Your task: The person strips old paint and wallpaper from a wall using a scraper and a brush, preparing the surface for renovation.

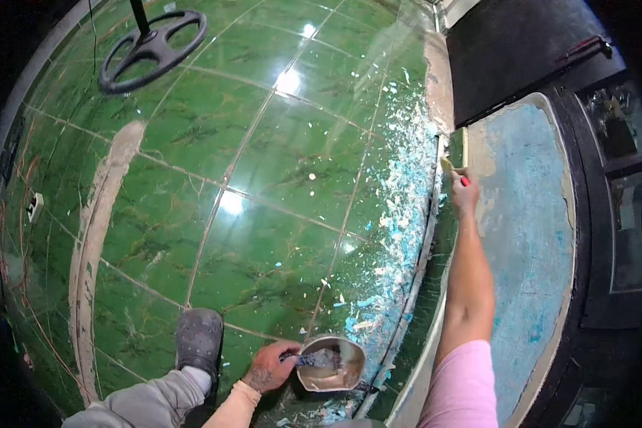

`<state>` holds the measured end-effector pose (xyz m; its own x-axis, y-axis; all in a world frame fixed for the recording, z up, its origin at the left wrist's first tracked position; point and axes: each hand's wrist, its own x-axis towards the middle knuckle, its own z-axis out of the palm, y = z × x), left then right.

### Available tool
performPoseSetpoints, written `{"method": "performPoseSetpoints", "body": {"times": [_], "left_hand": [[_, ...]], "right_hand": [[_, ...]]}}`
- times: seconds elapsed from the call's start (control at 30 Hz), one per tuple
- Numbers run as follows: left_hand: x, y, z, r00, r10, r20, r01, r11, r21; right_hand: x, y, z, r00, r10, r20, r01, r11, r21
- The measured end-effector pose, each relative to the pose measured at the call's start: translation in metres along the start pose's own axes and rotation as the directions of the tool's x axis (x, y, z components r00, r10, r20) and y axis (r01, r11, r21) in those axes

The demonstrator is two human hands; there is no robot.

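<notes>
My left hand (269, 366) is closed round the dark handle of a small metal pot (352, 349) at the bottom centre. Greyish paste (326, 360) shows inside the pot, which is low over the floor. On the right, my right hand (465, 192) reaches forward with its fingers wrapped round a tool (447, 165) that has a yellowish and red handle. The tool's tip is at the narrow edge of the wall, beside the upper left corner of a blue scraped panel (524, 185). Its blade is too small to make out.
White and blue paint chips (399, 207) lie along the wall on green floor tiles (264, 160). A round-based stand (153, 48) is at the upper left. A grey patched strip (96, 207), a white socket (36, 207) and orange wires are at the left. Dark furniture (613, 242) lines the right.
</notes>
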<state>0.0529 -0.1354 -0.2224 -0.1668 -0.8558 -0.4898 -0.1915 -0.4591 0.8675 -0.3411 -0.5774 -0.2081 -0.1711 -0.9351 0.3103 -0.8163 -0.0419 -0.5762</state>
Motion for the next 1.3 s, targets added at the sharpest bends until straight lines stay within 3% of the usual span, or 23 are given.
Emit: {"method": "performPoseSetpoints", "body": {"times": [0.03, 0.1, 0.17, 0.2, 0.23, 0.3, 0.37, 0.4, 0.5, 0.6, 0.67, 0.7, 0.73, 0.77, 0.8, 0.87, 0.9, 1.03, 1.1, 1.2, 1.3], "left_hand": [[-0.001, 0.000, 0.003, 0.999, -0.028, -0.032, 0.028, 1.000, -0.002], [0.002, 0.004, 0.006, 0.993, -0.064, -0.098, 0.065, 0.998, 0.008], [0.006, 0.003, 0.018, 0.980, -0.074, -0.185, 0.071, 0.997, -0.025], [0.009, 0.001, 0.024, 0.974, -0.062, -0.216, 0.055, 0.998, -0.037], [0.010, 0.001, 0.027, 0.968, -0.048, -0.247, 0.038, 0.998, -0.047], [0.012, 0.009, 0.028, 0.964, -0.034, -0.263, 0.019, 0.998, -0.058], [0.011, 0.010, 0.027, 0.966, -0.013, -0.257, 0.000, 0.999, -0.050], [0.009, 0.003, 0.026, 0.968, 0.000, -0.249, -0.010, 0.999, -0.040], [0.003, 0.016, 0.016, 0.984, 0.089, -0.153, -0.079, 0.994, 0.072], [0.000, 0.034, 0.012, 0.974, 0.223, -0.051, -0.215, 0.968, 0.130], [-0.001, 0.028, 0.015, 0.946, 0.321, -0.041, -0.306, 0.930, 0.205], [-0.003, 0.025, 0.017, 0.931, 0.364, -0.034, -0.346, 0.908, 0.235], [-0.003, 0.024, 0.017, 0.941, 0.336, -0.020, -0.324, 0.919, 0.227], [-0.004, 0.025, 0.013, 0.950, 0.312, -0.004, -0.303, 0.927, 0.220], [-0.003, 0.025, 0.011, 0.958, 0.286, 0.006, -0.281, 0.935, 0.215], [-0.004, 0.029, 0.009, 0.972, 0.232, 0.029, -0.234, 0.955, 0.185], [-0.004, 0.029, 0.008, 0.978, 0.205, 0.040, -0.209, 0.963, 0.172], [-0.005, 0.023, 0.006, 0.985, 0.161, 0.059, -0.169, 0.965, 0.200], [-0.005, 0.023, 0.003, 0.984, 0.163, 0.066, -0.173, 0.963, 0.207], [-0.007, 0.014, 0.000, 0.978, 0.198, 0.066, -0.207, 0.962, 0.179], [-0.008, -0.001, -0.003, 0.981, 0.179, 0.079, -0.189, 0.970, 0.153]], "right_hand": [[-0.012, 0.001, 0.007, 0.999, -0.014, -0.029, 0.018, 0.989, 0.148], [-0.077, -0.054, 0.001, 0.995, -0.100, 0.002, 0.098, 0.975, 0.202], [-0.167, -0.118, -0.030, 0.979, -0.003, 0.201, -0.060, 0.949, 0.310], [-0.206, -0.150, -0.057, 0.927, 0.077, 0.368, -0.177, 0.953, 0.246], [-0.247, -0.140, -0.076, 0.863, 0.198, 0.465, -0.312, 0.932, 0.183], [-0.308, -0.136, -0.112, 0.767, 0.258, 0.587, -0.382, 0.919, 0.095], [-0.347, -0.140, -0.132, 0.521, 0.491, 0.698, -0.699, 0.715, 0.018], [-0.369, -0.126, -0.129, 0.608, 0.361, 0.707, -0.461, 0.886, -0.055], [-0.424, -0.110, -0.102, 0.632, 0.213, 0.745, -0.317, 0.948, -0.002], [-0.405, -0.120, -0.100, 0.593, 0.054, 0.804, -0.131, 0.991, 0.029], [-0.341, -0.138, -0.121, 0.507, 0.237, 0.828, -0.374, 0.927, -0.036], [-0.313, -0.128, -0.128, 0.547, 0.281, 0.789, -0.460, 0.888, 0.002], [-0.281, -0.113, -0.136, 0.593, 0.297, 0.748, -0.419, 0.908, -0.028], [-0.246, -0.124, -0.146, 0.711, 0.316, 0.628, -0.303, 0.944, -0.132], [-0.186, -0.075, -0.143, 0.743, 0.382, 0.550, -0.017, 0.833, -0.554], [-0.127, -0.056, -0.142, 0.751, 0.488, 0.445, -0.119, 0.762, -0.636], [-0.102, -0.032, -0.135, 0.811, 0.403, 0.425, -0.058, 0.777, -0.626], [-0.003, -0.046, -0.098, 0.906, 0.226, 0.357, 0.068, 0.756, -0.651], [0.038, -0.006, -0.075, 0.990, -0.003, 0.139, 0.083, 0.814, -0.574], [0.053, 0.006, -0.056, 0.990, -0.141, -0.015, 0.109, 0.829, -0.548], [0.055, 0.033, -0.039, 0.961, -0.262, -0.088, 0.215, 0.908, -0.360]]}}
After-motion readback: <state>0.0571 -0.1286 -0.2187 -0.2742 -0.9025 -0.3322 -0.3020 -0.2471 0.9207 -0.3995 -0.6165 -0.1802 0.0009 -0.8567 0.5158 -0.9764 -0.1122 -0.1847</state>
